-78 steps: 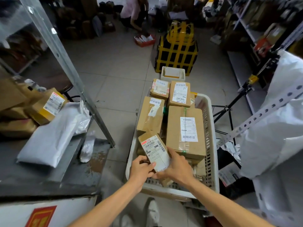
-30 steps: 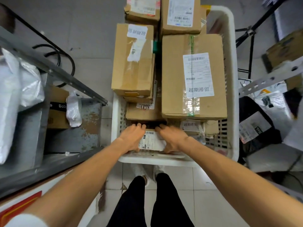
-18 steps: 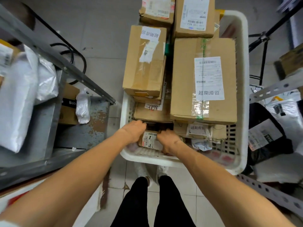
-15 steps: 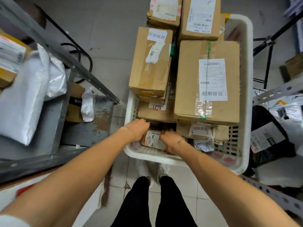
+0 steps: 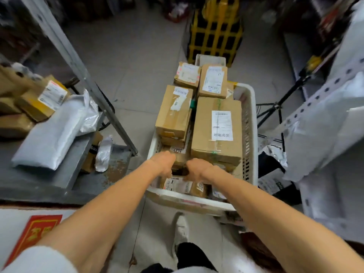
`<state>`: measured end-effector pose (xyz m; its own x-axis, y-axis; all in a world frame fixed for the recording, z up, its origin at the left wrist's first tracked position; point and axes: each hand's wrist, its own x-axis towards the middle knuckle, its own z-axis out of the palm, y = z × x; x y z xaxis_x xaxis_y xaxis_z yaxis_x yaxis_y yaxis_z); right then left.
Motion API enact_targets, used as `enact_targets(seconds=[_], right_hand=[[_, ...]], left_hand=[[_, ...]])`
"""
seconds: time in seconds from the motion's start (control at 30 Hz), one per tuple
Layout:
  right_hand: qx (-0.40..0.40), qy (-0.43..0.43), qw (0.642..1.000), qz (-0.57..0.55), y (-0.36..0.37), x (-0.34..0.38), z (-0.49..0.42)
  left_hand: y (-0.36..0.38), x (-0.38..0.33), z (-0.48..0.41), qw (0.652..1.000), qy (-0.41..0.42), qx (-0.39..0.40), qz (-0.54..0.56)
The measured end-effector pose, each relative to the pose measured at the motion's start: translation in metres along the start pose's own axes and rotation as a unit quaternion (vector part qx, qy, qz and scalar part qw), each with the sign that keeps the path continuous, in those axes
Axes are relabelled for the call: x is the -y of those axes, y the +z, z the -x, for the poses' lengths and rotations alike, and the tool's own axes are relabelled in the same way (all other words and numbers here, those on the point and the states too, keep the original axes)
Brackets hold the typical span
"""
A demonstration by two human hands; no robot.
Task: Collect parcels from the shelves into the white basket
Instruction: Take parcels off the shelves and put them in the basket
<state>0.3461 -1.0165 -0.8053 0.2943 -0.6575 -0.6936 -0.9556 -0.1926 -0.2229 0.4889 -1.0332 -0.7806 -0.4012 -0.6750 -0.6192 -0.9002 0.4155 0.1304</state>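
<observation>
The white basket (image 5: pixel 253 134) stands on the floor in front of me, piled with brown cardboard parcels. A large labelled box (image 5: pixel 216 131) lies on top at the right and a narrower box (image 5: pixel 173 111) at the left. A small labelled parcel (image 5: pixel 177 185) lies flat in the basket's near end. My left hand (image 5: pixel 163 162) and my right hand (image 5: pixel 197 170) are side by side just beyond it, at a dark gap below the stacked boxes. Their fingers curl downward out of sight.
A metal shelf at the left carries a grey poly mailer (image 5: pixel 49 134) and a yellow-taped box (image 5: pixel 43 99); its slanted upright (image 5: pixel 78 66) stands beside the basket. White bags (image 5: pixel 325 125) hang on the right rack. A tripod (image 5: pixel 275 109) and a yellow-black crate (image 5: pixel 214 32) stand beyond.
The small labelled parcel went from my hands down into the basket's near end and now lies flat. My hands have moved a little forward past it. My view has tilted up.
</observation>
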Motion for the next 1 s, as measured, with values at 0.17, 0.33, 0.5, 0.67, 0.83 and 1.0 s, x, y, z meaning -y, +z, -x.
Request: enact_targets(seconds=[0.17, 0.33, 0.5, 0.67, 0.83, 1.0], right_hand=[[-0.048, -0.007, 0.998, 0.03, -0.023, 0.023, 0.065], [-0.109, -0.044, 0.991, 0.059, -0.04, 0.054, 0.129], [-0.154, -0.031, 0.985, 0.072, -0.046, 0.074, 0.166], [-0.165, -0.06, 0.98, 0.097, -0.05, 0.094, 0.188], [-0.171, -0.1, 0.974, 0.109, -0.06, 0.112, 0.187], [-0.157, -0.169, 0.964, 0.13, -0.074, 0.133, 0.186]], left_hand=[[-0.01, -0.013, 0.054, 0.999, -0.011, -0.038, 0.004], [-0.022, -0.021, 0.11, 0.997, -0.015, -0.081, 0.005], [-0.029, -0.028, 0.145, 0.994, -0.018, -0.106, 0.014], [-0.03, -0.031, 0.176, 0.991, -0.045, -0.119, 0.049], [-0.035, -0.019, 0.2, 0.977, -0.094, -0.172, 0.079], [-0.028, -0.001, 0.234, 0.96, -0.18, -0.18, 0.122]])
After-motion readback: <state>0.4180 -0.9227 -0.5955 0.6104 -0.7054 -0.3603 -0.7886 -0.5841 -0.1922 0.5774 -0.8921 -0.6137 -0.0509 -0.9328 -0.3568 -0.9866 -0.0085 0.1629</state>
